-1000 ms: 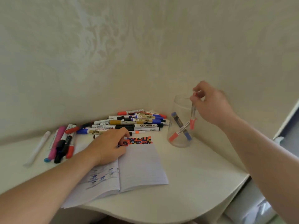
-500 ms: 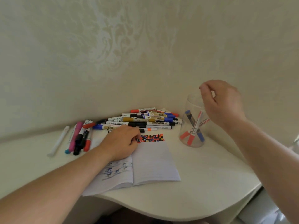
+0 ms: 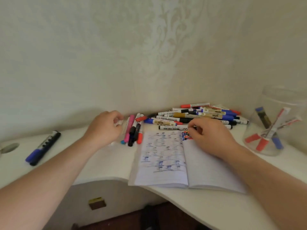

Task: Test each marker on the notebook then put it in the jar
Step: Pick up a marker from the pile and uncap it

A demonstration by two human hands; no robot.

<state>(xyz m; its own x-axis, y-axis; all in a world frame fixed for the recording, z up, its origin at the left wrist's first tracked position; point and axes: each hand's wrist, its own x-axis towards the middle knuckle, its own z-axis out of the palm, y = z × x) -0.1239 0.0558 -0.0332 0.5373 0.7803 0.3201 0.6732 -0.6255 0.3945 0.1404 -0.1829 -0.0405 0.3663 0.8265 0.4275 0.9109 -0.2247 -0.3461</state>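
Left hand (image 3: 103,128), fingers curled onto a white marker (image 3: 120,122) lying left of the notebook (image 3: 174,156), long axis toward the wall; right hand (image 3: 211,135) loosely curled, apparently empty, on the page.

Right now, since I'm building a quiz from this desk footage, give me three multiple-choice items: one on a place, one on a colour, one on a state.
1. Where does the jar stand?
A. left of the notebook
B. on the notebook
C. right of the notebook

2. What colours are the marker caps at the jar's bottom?
A. red and blue
B. green and yellow
C. all black

3. How is the notebook?
A. shut
B. open and flat
C. propped against the wall

Answers:
1 C, it stands on the desk past the right-hand page.
2 A, red and blue caps show through the glass.
3 B, both pages lie spread out.
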